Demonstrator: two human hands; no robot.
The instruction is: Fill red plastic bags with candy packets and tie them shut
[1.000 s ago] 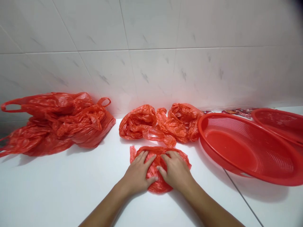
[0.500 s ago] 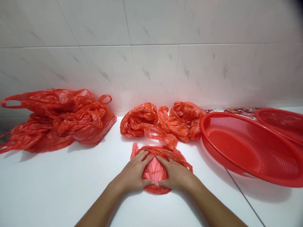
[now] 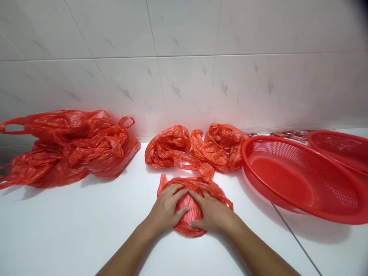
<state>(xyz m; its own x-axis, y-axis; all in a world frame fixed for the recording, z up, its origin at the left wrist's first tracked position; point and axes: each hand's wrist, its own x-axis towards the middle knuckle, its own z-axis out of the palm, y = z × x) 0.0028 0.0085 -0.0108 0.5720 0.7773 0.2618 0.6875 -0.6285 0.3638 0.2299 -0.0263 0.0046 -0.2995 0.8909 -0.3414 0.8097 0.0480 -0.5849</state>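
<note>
Leftmost, a heaped pile (image 3: 71, 153) of red plastic bags rests on the white counter (image 3: 71, 230) by the tiled wall (image 3: 184, 88), at ten o'clock from the hands, with one looped handle sticking out at its nine o'clock side. Next comes the left bundle (image 3: 168, 147), crumpled red plastic at about eleven o'clock from the bag. Nearer the person, the left hand (image 3: 165, 207) lies palm down, fingers part-spread over the bag's nine-to-eleven o'clock side, thumb reaching inward. The bag (image 3: 189, 211), red and rounded, sits on the counter beneath and between both hands, its pinkish middle showing between the thumbs. From three o'clock the right hand (image 3: 215, 211) covers its other side, thumb and index finger spread apart; neither hand is closed around it. The right bundle (image 3: 225, 147) lies at one o'clock, just beside the basket (image 3: 281, 182), a wide red one at two to three o'clock. Rightmost, behind it, is the rear basket (image 3: 340, 147), also red.
</note>
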